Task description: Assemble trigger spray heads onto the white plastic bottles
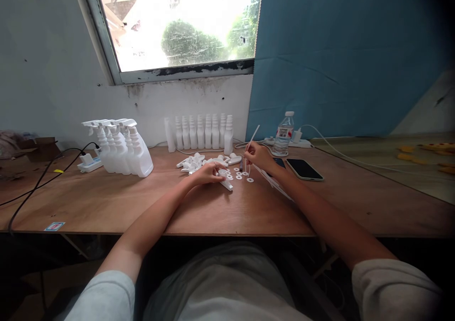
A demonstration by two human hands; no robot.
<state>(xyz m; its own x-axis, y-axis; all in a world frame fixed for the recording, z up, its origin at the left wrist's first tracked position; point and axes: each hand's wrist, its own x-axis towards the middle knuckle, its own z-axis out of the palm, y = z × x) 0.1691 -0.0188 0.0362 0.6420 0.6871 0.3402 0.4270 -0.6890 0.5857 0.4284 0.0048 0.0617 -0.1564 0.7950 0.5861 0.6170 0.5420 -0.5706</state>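
Note:
My left hand (207,173) is closed around a white trigger spray head (227,185), whose lever end points toward me just above the table. My right hand (262,156) pinches a thin white dip tube (254,134), which slants up past the fingers. Between the two hands lie several flat white ring washers (250,180). Behind my left hand sits a loose pile of white spray heads (195,162). More thin tubes (275,185) lie under my right forearm, partly hidden by it.
Assembled white spray bottles (121,153) stand at the left beside a power strip (90,164). A row of white bottles (201,134) lines the wall. On the right are a water bottle (283,136), a phone (304,169) and a white cable (332,149). The table's front edge (227,235) is near me.

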